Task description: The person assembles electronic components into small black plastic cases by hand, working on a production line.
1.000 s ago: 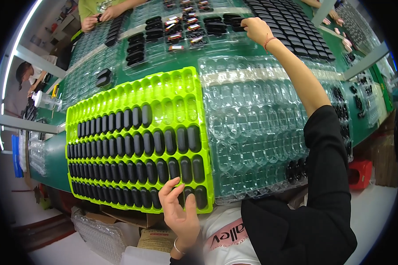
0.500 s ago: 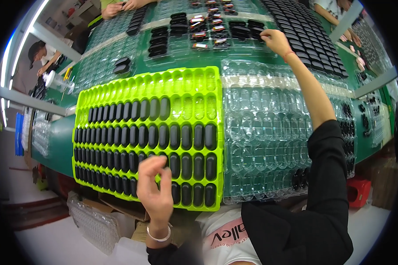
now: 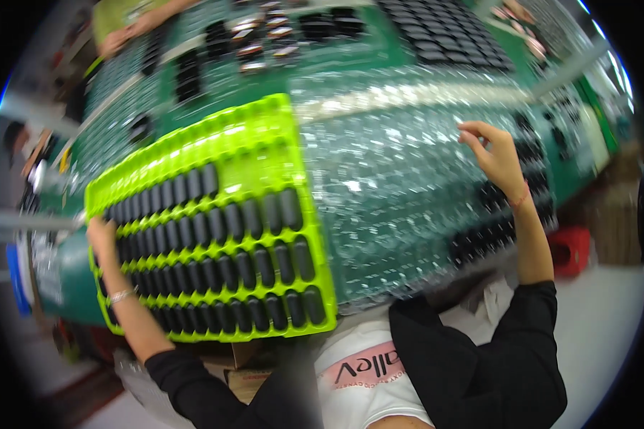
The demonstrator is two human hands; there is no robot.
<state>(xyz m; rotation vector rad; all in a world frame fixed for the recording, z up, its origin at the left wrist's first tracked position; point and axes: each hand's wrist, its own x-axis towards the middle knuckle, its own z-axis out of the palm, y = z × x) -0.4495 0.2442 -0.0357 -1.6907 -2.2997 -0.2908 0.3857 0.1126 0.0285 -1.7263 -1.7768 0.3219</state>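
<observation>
A bright yellow-green tray (image 3: pixel 268 118) lies before me at the left, with rows of black oval cases (image 3: pixel 234 220) in its pockets. The far row of pockets and the right end of the second row hold none. My left hand (image 3: pixel 101 239) is at the tray's left edge, its fingers smeared by motion. Over the clear plastic blister trays (image 3: pixel 379 186) on the right, my right hand (image 3: pixel 495 154) is raised with bent fingers, thumb and forefinger apart, and nothing visible between them. More black pieces (image 3: pixel 483 239) sit in the clear trays' near right part.
Across the green table (image 3: pixel 368 61) are dark parts and small shiny parts in clear trays. A dense array of black cases (image 3: pixel 444 36) lies at the far right. Another person's hands (image 3: pixel 125 32) are at the far left. A red stool (image 3: pixel 571 250) stands right of the table.
My right hand has come back from the far dark parts to above the clear trays. My left hand has moved from the tray's near middle to its left edge. The view has shifted and blurred.
</observation>
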